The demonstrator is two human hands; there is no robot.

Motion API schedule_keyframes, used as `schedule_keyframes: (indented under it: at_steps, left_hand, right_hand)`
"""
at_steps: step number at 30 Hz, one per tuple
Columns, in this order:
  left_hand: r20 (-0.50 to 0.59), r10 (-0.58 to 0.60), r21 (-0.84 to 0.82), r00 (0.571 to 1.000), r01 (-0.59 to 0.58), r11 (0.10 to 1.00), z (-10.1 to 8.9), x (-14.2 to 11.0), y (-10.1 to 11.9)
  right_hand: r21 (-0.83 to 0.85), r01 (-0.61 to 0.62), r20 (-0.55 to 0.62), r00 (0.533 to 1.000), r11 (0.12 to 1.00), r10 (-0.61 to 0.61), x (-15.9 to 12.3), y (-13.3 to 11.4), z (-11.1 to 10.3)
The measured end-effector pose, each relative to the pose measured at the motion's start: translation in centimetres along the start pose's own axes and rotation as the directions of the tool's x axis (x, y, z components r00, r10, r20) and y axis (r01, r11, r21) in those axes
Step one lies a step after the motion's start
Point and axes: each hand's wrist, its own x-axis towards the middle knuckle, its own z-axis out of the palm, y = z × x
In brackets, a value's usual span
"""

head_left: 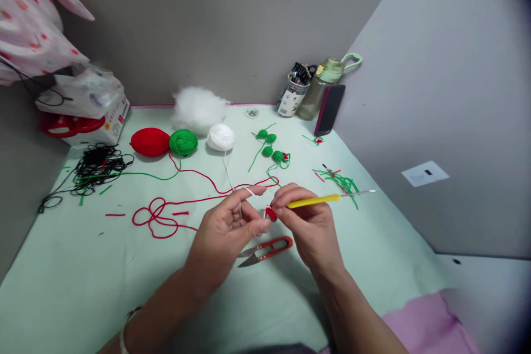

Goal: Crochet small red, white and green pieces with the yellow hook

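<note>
My left hand [219, 227] pinches the edge of a small red crochet piece [271, 214], with white yarn [228, 170] strung over its fingers. That strand runs back to a white yarn ball [220, 138]. Between the fingers of my right hand [317, 229] lies a crochet hook with a yellow handle [314, 201]; one thin metal end points right, away from the work. The hook's other end is hidden by fingers at the red piece, where the two hands almost meet. Thread snips [271, 250] with orange-red handles lie on the table just below.
Red [150, 142] and green yarn balls [183, 142] sit beside white stuffing [199, 109]. Small green crochet balls [267, 151], green scraps [346, 183] and tangled black cord [102, 160] lie around. A pen cup [290, 98], bottle [312, 98] and phone [331, 110] stand at the back.
</note>
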Motion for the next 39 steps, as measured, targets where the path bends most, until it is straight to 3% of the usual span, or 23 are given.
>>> schedule_keyframes:
  at_steps: [4,9,15,22,30,35,39]
  left_hand:
    - [-0.007,0.069,0.059,0.998,-0.068,0.996,-1.5,0.4,0.8]
    - [0.015,0.090,0.116,0.996,-0.091,0.989,-2.6,0.5,1.2]
    - [0.155,0.017,0.150,0.988,-0.040,0.988,-2.7,0.8,1.3]
    - [0.138,0.084,0.161,0.987,-0.106,0.981,-2.0,0.6,1.0]
    - [0.051,0.102,0.166,0.993,-0.109,0.980,-2.0,0.3,1.2]
    - [-0.050,0.145,0.137,0.988,-0.137,0.981,-1.5,0.2,0.7]
    - [-0.177,0.203,0.137,0.963,-0.180,0.974,-0.9,-0.2,0.8]
  right_hand:
    - [0.013,-0.008,0.001,1.000,1.000,0.008,-0.1,-0.2,-0.3]
    - [0.112,-0.157,0.106,0.984,0.981,0.146,0.0,-0.5,-0.3]
    - [0.258,-0.260,0.180,0.959,0.931,0.218,0.5,-0.5,-0.2]
    - [0.329,-0.287,0.273,0.941,0.900,0.200,0.4,-0.6,0.0]
    - [0.087,-0.096,0.125,0.989,0.992,0.084,-0.1,-0.2,-0.2]
    - [0.027,0.013,0.154,0.988,1.000,-0.017,-0.5,-0.4,-0.1]
    - [-0.141,0.150,0.130,0.983,0.979,-0.131,-0.9,-0.9,0.4]
